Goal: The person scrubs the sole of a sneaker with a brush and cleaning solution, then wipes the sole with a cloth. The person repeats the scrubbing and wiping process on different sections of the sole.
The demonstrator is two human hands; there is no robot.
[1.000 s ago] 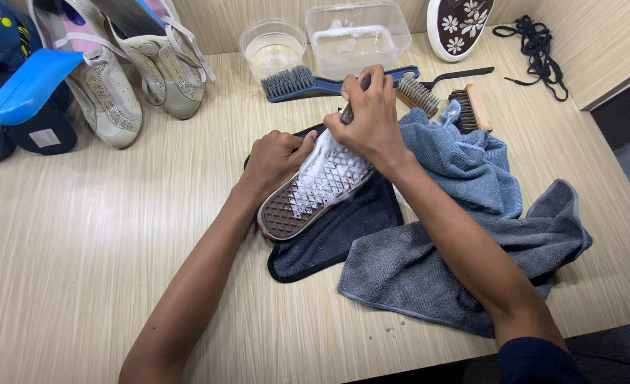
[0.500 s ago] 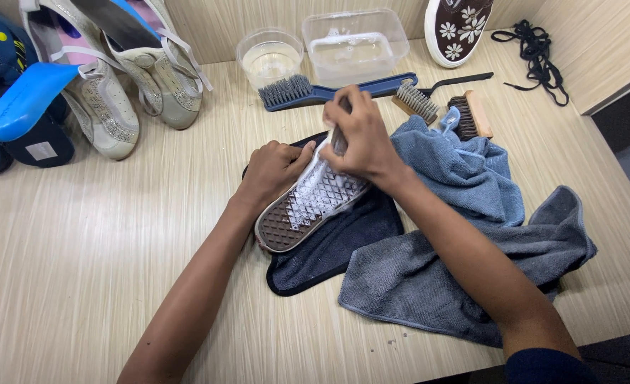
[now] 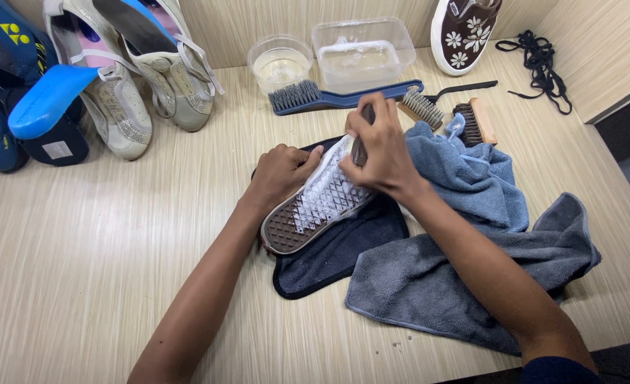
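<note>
- The shoe [image 3: 315, 206] lies sole up on a dark cloth [image 3: 336, 249] in the middle of the worktop [image 3: 115, 270], its tread white with foam.
- The left hand [image 3: 281, 173] is clenched on the shoe's far-left edge; it should press down so the shoe cannot rock.
- The right hand [image 3: 379, 153] grasps a small brush [image 3: 361, 135] against the sole.
- Short strokes along the tread grooves would suit, keeping foam over the cloth, off the grey towel [image 3: 464, 284].
</note>
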